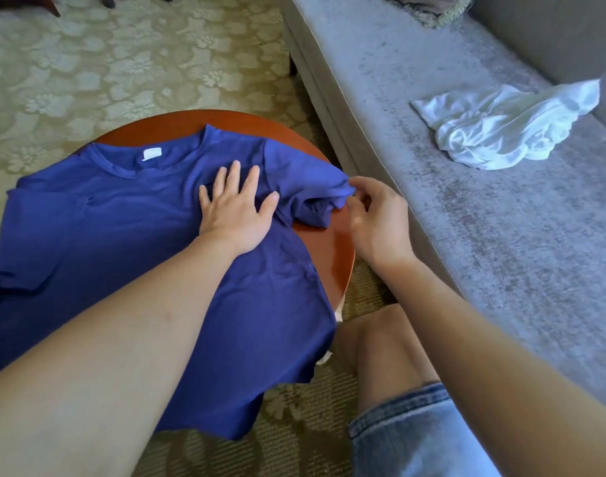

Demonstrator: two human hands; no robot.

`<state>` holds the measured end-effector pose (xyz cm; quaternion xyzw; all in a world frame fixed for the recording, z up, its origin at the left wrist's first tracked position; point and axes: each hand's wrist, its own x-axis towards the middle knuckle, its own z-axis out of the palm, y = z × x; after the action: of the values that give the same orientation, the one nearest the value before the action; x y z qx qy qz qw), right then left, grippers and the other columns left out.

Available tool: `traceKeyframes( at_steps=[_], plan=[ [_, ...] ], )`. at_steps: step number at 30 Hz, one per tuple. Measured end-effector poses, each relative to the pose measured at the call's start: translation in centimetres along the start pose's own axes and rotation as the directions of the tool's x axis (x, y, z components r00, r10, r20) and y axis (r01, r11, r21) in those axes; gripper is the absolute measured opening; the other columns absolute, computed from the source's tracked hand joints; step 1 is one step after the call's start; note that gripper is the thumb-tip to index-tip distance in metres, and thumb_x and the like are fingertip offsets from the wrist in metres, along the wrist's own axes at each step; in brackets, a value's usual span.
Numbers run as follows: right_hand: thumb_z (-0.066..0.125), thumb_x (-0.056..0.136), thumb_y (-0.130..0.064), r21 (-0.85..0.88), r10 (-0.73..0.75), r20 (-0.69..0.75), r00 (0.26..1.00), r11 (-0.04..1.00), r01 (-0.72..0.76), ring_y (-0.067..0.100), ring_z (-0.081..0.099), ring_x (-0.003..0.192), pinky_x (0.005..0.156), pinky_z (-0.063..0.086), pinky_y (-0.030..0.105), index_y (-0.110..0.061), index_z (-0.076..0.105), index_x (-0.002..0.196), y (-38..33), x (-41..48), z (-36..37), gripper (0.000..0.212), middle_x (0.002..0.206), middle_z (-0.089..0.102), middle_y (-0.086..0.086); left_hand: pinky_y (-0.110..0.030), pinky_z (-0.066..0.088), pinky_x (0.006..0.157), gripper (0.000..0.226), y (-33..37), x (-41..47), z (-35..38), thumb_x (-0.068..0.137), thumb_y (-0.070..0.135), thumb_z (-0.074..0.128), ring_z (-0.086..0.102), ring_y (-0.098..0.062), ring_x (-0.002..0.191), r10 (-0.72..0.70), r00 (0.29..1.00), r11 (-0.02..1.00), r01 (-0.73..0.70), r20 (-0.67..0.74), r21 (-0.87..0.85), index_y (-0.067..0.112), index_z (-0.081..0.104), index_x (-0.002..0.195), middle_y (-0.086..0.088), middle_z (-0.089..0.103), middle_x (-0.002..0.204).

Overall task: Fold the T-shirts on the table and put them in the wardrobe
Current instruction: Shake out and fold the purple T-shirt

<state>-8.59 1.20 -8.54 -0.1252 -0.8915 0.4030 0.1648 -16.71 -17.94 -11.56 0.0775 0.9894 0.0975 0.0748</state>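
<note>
dark blue cotton t-shirt (122, 235) spread on round red-brown wooden table (332, 242), hem and left-side sleeve overhanging rim. left hand (234, 215) flat, fingers spread, pressing shirt chest. right hand (377, 222) pinches bunched sleeve hem at table's right edge. patterned beige carpet (122, 63) beyond table. crumpled white t-shirt (501, 132) on grey fabric sofa (466, 218) seat, far right.

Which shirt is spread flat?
The blue shirt, on the round table under the left hand; the white shirt lies crumpled on the sofa.

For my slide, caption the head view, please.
Left hand presses blue T-shirt on round table; right hand pinches its sleeve.
</note>
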Motion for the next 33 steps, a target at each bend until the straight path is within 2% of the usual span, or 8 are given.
traceKeyframes(
  at_steps=[7, 13, 16, 19, 22, 26, 30, 33],
  plan=[
    [0.052, 0.089, -0.009, -0.096, 0.157, 0.076, 0.985, 0.984, -0.15, 0.024, 0.058, 0.109, 0.094, 0.042, 0.029, -0.01, 0.07, 0.11, 1.9, 0.9, 0.1, 0.028, 0.115, 0.063, 0.009, -0.054, -0.005, 0.119, 0.067, 0.1, -0.2, -0.2, 0.098, 0.062, 0.016, -0.012, -0.02, 0.15, 0.013, 0.997, 0.997, -0.018, 0.075, 0.072, 0.032, 0.005, 0.156, 0.003, -0.008, 0.164],
    [0.06, 0.09, -0.016, -0.277, 0.036, 0.26, 0.965, 0.96, 0.039, 0.028, 0.039, 0.127, 0.104, 0.035, 0.034, -0.016, 0.058, 0.132, 1.6, 3.6, 2.0, 0.042, 0.137, 0.04, 0.009, -0.051, -0.002, 0.12, 0.068, -0.1, -1.0, 0.2, 0.098, 0.062, 0.019, -0.007, -0.019, 0.15, 0.069, 0.997, 0.997, -0.068, -0.029, 0.035, 0.028, 0.009, 0.156, 0.002, -0.003, 0.164],
    [0.058, 0.091, -0.016, -0.3, -0.006, 0.235, 0.972, 0.951, 0.079, 0.028, 0.052, 0.113, 0.094, 0.042, 0.033, -0.015, 0.072, 0.111, 1.6, 5.5, 2.2, 0.024, 0.122, 0.053, 0.009, -0.05, -0.002, 0.12, 0.066, 0.0, -1.1, 0.4, 0.099, 0.059, 0.023, -0.003, -0.021, 0.15, 0.104, 0.991, 0.995, -0.104, -0.083, 0.009, 0.026, 0.014, 0.155, 0.0, 0.003, 0.164],
    [0.058, 0.087, -0.01, -0.107, 0.083, 0.233, 0.969, 0.992, -0.059, 0.014, 0.062, 0.077, 0.077, 0.05, 0.032, -0.016, 0.072, 0.089, 0.9, 7.3, 1.8, 0.015, 0.088, 0.065, 0.002, -0.049, 0.011, 0.118, 0.06, -0.2, -1.4, 0.7, 0.099, 0.052, 0.033, 0.021, -0.028, 0.142, 0.187, 0.96, 0.982, -0.183, -0.21, 0.037, 0.02, 0.03, 0.151, -0.008, 0.029, 0.153],
    [0.059, 0.085, -0.007, 0.016, 0.136, 0.287, 0.948, 0.989, -0.147, 0.005, 0.051, 0.039, 0.049, 0.047, 0.024, -0.016, 0.066, 0.078, 0.4, 8.4, 1.2, 0.014, 0.061, 0.059, 0.002, -0.043, 0.036, 0.095, 0.039, 0.7, -1.6, 0.0, 0.099, 0.039, 0.048, 0.049, -0.032, 0.112, 0.283, 0.896, 0.957, -0.288, -0.342, 0.038, 0.015, 0.053, 0.129, -0.008, 0.055, 0.117],
    [0.061, 0.088, -0.005, 0.081, 0.165, 0.341, 0.925, 0.976, -0.204, 0.008, 0.054, 0.038, 0.045, 0.051, 0.023, -0.009, 0.065, 0.085, -0.1, 8.3, 1.2, 0.007, 0.064, 0.06, 0.009, -0.029, 0.03, 0.06, 0.029, 5.6, -2.3, -1.1, 0.092, 0.043, 0.06, 0.06, -0.023, 0.072, 0.371, 0.847, 0.9, -0.429, -0.38, -0.079, 0.016, 0.062, 0.081, 0.006, 0.058, 0.071],
    [0.061, 0.085, 0.0, 0.133, 0.153, 0.336, 0.929, 0.969, -0.208, 0.012, 0.062, 0.056, 0.061, 0.056, 0.024, -0.006, 0.066, 0.089, 0.3, 8.5, 1.1, 0.008, 0.076, 0.066, 0.012, -0.031, 0.035, 0.059, 0.04, 8.0, -1.5, -0.4, 0.088, 0.06, 0.056, 0.051, -0.015, 0.071, 0.22, 0.951, 0.972, -0.233, -0.219, -0.034, 0.021, 0.054, 0.079, 0.006, 0.056, 0.075],
    [0.062, 0.082, 0.003, 0.061, 0.133, 0.3, 0.945, 0.986, -0.158, 0.013, 0.063, 0.078, 0.073, 0.053, 0.021, -0.009, 0.068, 0.101, 1.4, 9.0, 1.0, 0.023, 0.088, 0.066, 0.004, -0.031, 0.032, 0.057, 0.032, 8.1, -0.9, 0.1, 0.089, 0.047, 0.057, 0.056, -0.023, 0.073, 0.104, 0.975, 0.992, -0.115, -0.198, -0.043, 0.02, 0.052, 0.074, 0.003, 0.054, 0.071]
  ],
)
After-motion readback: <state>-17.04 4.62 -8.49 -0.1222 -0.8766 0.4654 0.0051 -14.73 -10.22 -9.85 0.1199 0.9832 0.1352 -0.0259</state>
